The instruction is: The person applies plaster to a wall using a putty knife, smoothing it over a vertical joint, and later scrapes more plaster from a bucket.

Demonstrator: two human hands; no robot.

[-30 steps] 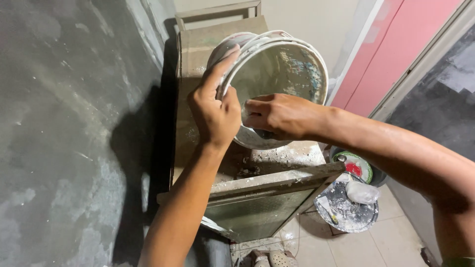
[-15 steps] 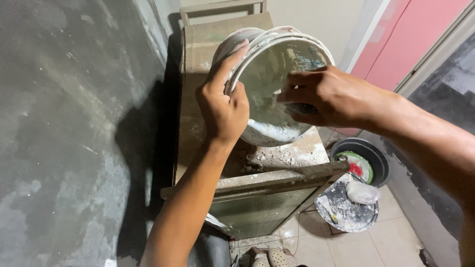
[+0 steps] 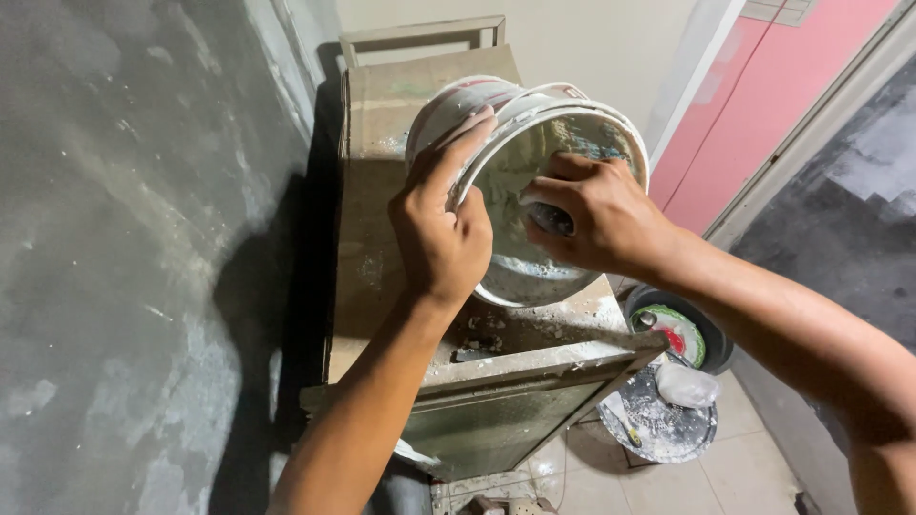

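Bucket (image 3: 534,172), white plastic and smeared with pale plaster, is tipped on its side on top of a tall cardboard box (image 3: 382,191), its mouth turned toward the camera and its lower rim close over the near end of the box top. Left hand (image 3: 441,234) is closed on the rim at the left of the mouth, fingers wrapped over the edge and forefinger stretched along it, holding the bucket at its tilt. Right hand (image 3: 596,215) reaches into the mouth with fingers curled round a dark handle (image 3: 553,217); what tool the handle belongs to cannot be told, since its working end is hidden inside.

Judged from the state of things, the scraping-out is well advanced. Inner wall shows only a thin greyish film, with no deep mass of material visible. A heap of pale plaster (image 3: 563,319) lies on the box top just under the lower rim, with crumbs scattered beside it. What remains appears to be the residue on the wall and bottom, part of which is hidden by the right hand.

Grey rendered wall (image 3: 143,238) stands at the left. On the tiled floor at the near right sit a dark tub (image 3: 711,334) and a round splattered lid (image 3: 658,429), well apart from the bucket.
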